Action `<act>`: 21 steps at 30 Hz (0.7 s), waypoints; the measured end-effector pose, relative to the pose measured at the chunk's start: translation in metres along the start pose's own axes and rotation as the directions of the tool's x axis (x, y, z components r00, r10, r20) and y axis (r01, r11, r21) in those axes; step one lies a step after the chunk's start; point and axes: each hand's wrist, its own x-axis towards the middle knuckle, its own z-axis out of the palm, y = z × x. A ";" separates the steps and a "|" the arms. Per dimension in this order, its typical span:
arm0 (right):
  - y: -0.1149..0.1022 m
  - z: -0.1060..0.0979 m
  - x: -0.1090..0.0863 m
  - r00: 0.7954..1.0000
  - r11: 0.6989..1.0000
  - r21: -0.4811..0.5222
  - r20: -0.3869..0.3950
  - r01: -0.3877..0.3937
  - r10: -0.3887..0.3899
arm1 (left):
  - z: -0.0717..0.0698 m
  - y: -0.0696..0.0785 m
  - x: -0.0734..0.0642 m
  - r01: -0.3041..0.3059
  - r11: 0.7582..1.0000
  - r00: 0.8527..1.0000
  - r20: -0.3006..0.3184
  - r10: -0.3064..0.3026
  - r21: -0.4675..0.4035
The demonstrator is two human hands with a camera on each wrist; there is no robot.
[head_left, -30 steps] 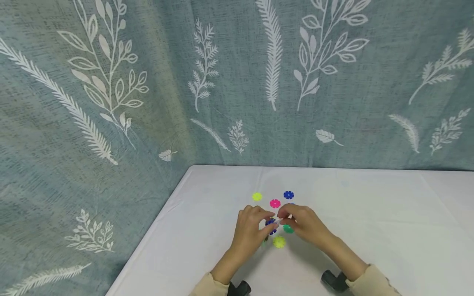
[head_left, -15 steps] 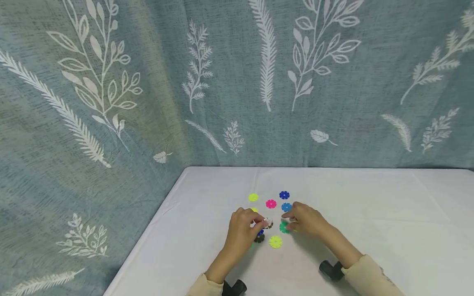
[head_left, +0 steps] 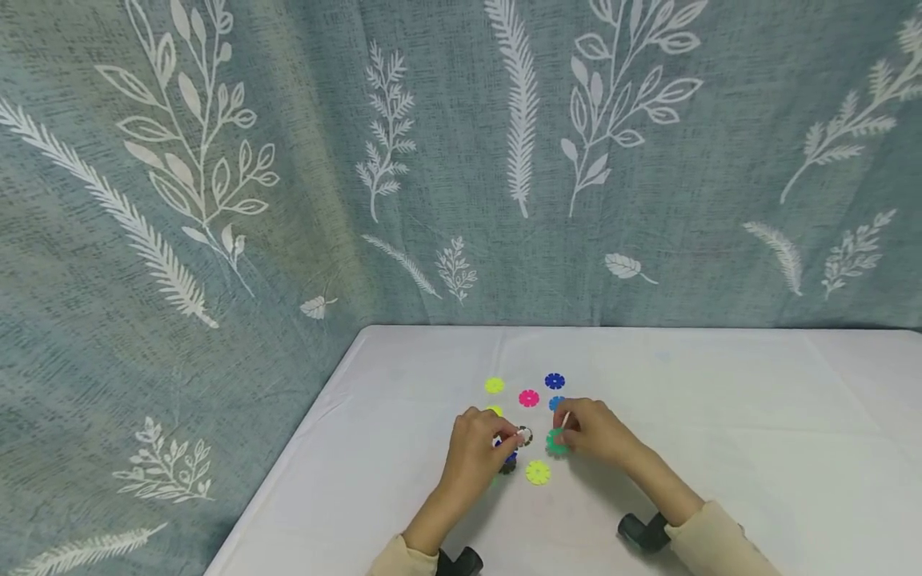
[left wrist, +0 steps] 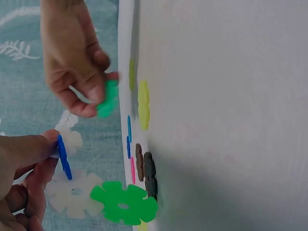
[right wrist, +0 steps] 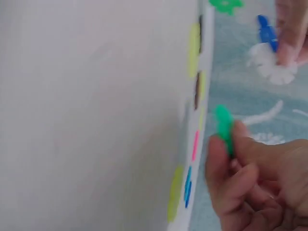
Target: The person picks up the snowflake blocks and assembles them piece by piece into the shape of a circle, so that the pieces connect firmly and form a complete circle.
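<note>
My left hand [head_left: 468,448] pinches a group of joined notched plastic discs. In the left wrist view a blue disc [left wrist: 64,159] stands edge-on at the fingertips, with a white disc [left wrist: 72,197] and a bright green disc [left wrist: 122,204] below it. Another white disc [right wrist: 274,67] shows by those fingers in the right wrist view. My right hand [head_left: 601,432] pinches a separate teal-green disc [right wrist: 223,122] between thumb and index finger, held above the table. A gap lies between this disc and the joined ones. How the discs slot together is partly hidden.
Loose discs lie flat on the white table [head_left: 756,416]: a pink one [head_left: 529,398], a dark blue one [head_left: 555,381], a light blue one [head_left: 555,402], several yellow ones [head_left: 537,473] and dark brown ones [left wrist: 150,173]. A patterned curtain [head_left: 461,160] hangs behind.
The right hand has parted from the left hand's joined discs, moved right and down to the teal-green disc, and picked it up. The left hand keeps its hold, slightly shifted left.
</note>
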 end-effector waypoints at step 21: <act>-0.033 -0.004 -0.007 0.991 0.955 0.285 -0.078 -0.087 0.113 | 0.008 0.009 -0.004 -0.160 0.987 0.979 -0.125 0.163 0.031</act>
